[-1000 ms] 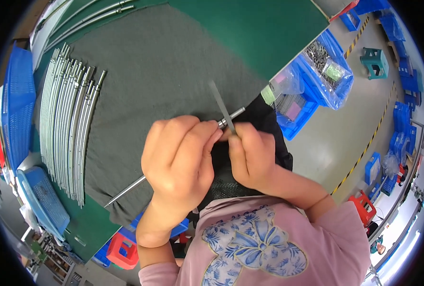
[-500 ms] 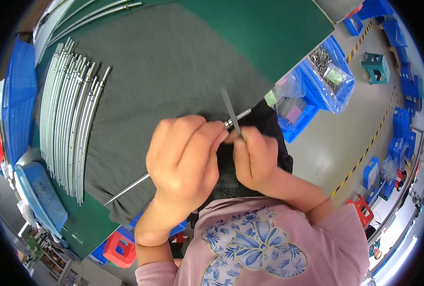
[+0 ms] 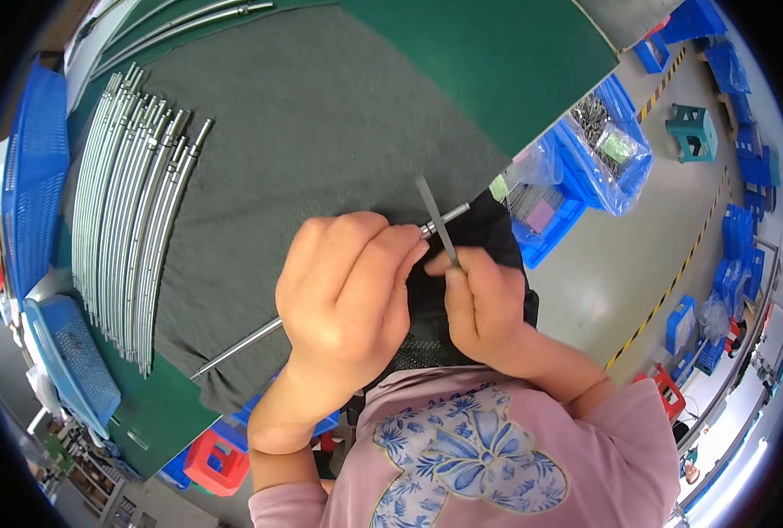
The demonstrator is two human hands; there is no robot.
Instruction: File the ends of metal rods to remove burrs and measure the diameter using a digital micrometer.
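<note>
My left hand (image 3: 343,304) is closed round a slim metal rod (image 3: 246,343), which runs from the lower left up through the fist. Its stepped end (image 3: 455,212) sticks out to the right of the fingers. In my right hand (image 3: 486,308), thumb and fingers pinch a flat grey metal file (image 3: 433,204). The file crosses the rod near the grooved part of that end, pointing away from me. Slight blur covers the right fingertips. A row of similar metal rods (image 3: 132,220) lies side by side on the dark cloth (image 3: 321,114) at the left.
More rods (image 3: 193,31) lie at the far left of the green table (image 3: 488,62). Blue baskets (image 3: 35,185) line its left edge. Blue bins (image 3: 607,145) with metal parts stand beyond the right edge. A red stool (image 3: 215,462) is below; a green stool (image 3: 692,134) stands on the floor.
My right hand has shifted slightly right and towards me, drawing the file along with it. The left hand and its rod have moved a little right.
</note>
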